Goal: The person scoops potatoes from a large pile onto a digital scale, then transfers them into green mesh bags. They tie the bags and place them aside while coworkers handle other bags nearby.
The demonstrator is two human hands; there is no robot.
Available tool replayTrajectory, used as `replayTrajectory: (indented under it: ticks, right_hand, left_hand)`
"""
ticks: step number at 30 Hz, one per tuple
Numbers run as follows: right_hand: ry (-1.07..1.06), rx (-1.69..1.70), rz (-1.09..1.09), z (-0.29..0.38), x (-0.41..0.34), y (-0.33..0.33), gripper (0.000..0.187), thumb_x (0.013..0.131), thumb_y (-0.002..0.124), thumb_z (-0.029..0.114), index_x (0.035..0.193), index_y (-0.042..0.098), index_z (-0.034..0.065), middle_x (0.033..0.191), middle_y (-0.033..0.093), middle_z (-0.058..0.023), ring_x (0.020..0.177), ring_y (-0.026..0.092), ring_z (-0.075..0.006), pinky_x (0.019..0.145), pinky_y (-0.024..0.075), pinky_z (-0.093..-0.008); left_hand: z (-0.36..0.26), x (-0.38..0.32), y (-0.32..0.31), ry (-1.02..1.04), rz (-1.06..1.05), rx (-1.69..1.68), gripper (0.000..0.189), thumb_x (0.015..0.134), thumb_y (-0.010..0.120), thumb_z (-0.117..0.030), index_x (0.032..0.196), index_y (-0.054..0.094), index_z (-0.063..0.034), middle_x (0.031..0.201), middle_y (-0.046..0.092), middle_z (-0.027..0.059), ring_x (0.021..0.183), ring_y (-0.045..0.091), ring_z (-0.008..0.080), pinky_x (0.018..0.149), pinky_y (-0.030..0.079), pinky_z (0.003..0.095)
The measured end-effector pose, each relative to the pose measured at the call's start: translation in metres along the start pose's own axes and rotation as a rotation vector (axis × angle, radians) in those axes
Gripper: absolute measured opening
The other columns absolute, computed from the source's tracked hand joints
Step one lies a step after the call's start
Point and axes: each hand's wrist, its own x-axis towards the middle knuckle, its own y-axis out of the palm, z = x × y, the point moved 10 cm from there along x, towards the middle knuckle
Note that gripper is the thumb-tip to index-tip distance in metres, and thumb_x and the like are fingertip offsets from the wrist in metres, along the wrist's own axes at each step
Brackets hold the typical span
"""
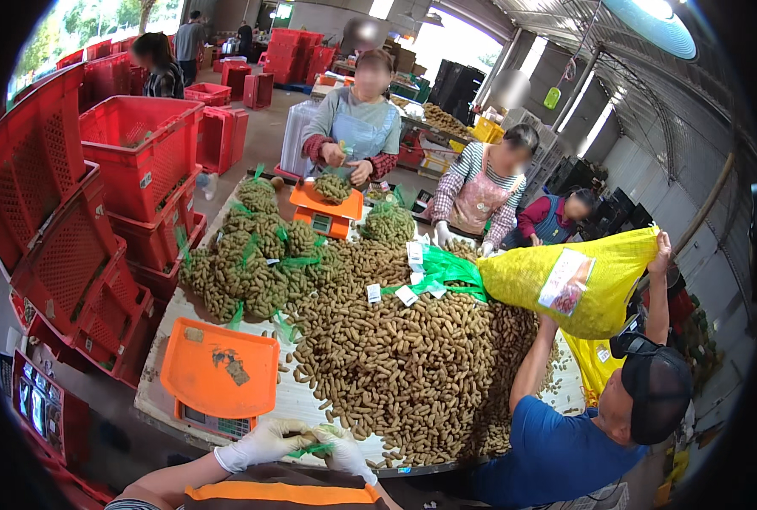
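Note:
At the table's near edge, my left hand and my right hand, both in white gloves, meet around a small green mesh bag. My right hand grips the bunched netting. My left fingertips pinch at its side, and something brownish shows between them, too small to make out. Just beyond my left hand stands a scale with an orange tray, holding no peanuts. A large heap of unshelled peanuts spreads ahead of my right hand. Filled green mesh bags of peanuts are piled at the far left of the table.
On the right, a person in blue lifts a big yellow mesh sack over the heap. Green netting with white tags lies on the peanuts. Across the table, a person handles a bag at another orange scale. Red crates stack up left.

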Motion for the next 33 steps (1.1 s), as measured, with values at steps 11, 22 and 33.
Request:
replayTrajectory:
  ticks: [11, 22, 33]
  right_hand:
    - [-0.327, -1.498, -0.678, 0.039, -0.027, -0.08, 0.04, 0.094, 0.064, 0.028, 0.066, 0.058, -0.0011, 0.052, 0.055, -0.0079, 0.048, 0.045, -0.0112, 0.048, 0.0362, -0.0318]
    - [-0.296, 0.19, -0.322, 0.062, -0.036, -0.117, 0.023, 0.094, 0.051, 0.016, 0.105, 0.06, -0.0014, 0.062, 0.048, -0.0016, 0.05, 0.039, -0.0116, 0.047, 0.031, -0.0253]
    - [0.13, -1.002, -0.069, 0.005, -0.046, -0.028, 0.036, 0.098, 0.056, 0.038, 0.081, 0.063, 0.0061, 0.07, 0.054, 0.0041, 0.066, 0.048, -0.0064, 0.063, 0.0391, -0.0205]
  left_hand:
    - [-0.01, -0.024, -0.052, 0.071, -0.108, -1.39, 0.025, 0.103, 0.048, -0.029, 0.089, 0.054, -0.0085, 0.063, 0.039, -0.0034, 0.057, 0.042, 0.0127, 0.06, 0.043, 0.0274]
    - [0.049, -0.044, -0.099, -0.223, -0.461, 0.488, 0.023, 0.086, 0.073, -0.025, 0.1, 0.064, -0.0088, 0.065, 0.048, -0.0016, 0.06, 0.049, 0.0114, 0.057, 0.042, 0.0283]
    - [-0.015, -0.08, -0.165, 0.29, -0.684, 0.09, 0.04, 0.104, 0.048, -0.037, 0.094, 0.07, -0.0045, 0.064, 0.051, -0.0024, 0.058, 0.047, 0.007, 0.057, 0.041, 0.0249]
